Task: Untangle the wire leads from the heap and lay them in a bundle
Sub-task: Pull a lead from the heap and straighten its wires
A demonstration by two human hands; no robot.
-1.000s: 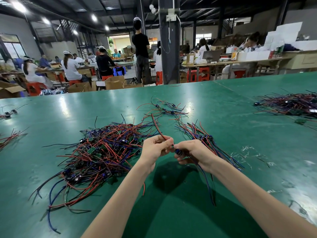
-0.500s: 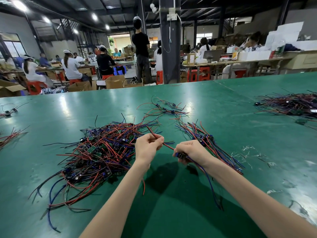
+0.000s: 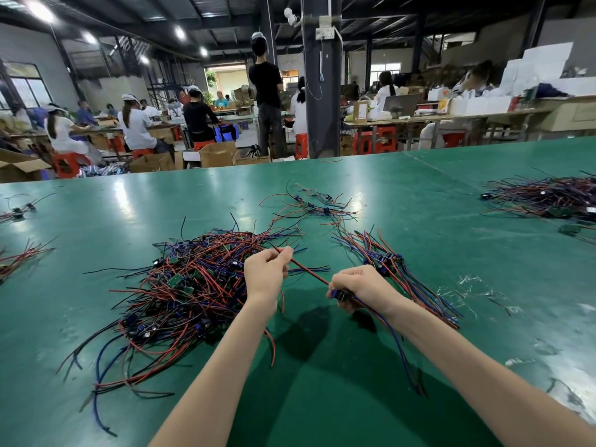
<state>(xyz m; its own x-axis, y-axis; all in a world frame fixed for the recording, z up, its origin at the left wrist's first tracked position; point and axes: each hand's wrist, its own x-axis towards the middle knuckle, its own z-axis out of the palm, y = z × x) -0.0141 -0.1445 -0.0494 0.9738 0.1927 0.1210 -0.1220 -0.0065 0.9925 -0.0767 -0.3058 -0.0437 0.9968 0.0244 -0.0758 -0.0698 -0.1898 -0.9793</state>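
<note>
A red lead [image 3: 309, 271] stretches between the pinching left hand [image 3: 266, 271] and gripping right hand [image 3: 361, 287]; a small bundle [image 3: 403, 275] lies right, the large heap [image 3: 193, 285] left is mostly unsorted

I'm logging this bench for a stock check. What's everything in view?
table: one, green, fills the foreground.
heap: one, red, blue and black leads, near left.
bundle: one, red and blue, right of the heap.
loose leads: one cluster, mostly red, beyond the heap.
far pile: one, dark, right edge.
small groups: two, red and black, left edge.
stools: several, red, behind the table.
boxes: several, brown, behind the table.
workers: several, at far benches.
held lead: one, red and blue, lifted, near centre.
left hand: pinches its red wire.
right hand: grips its blue end.
</note>
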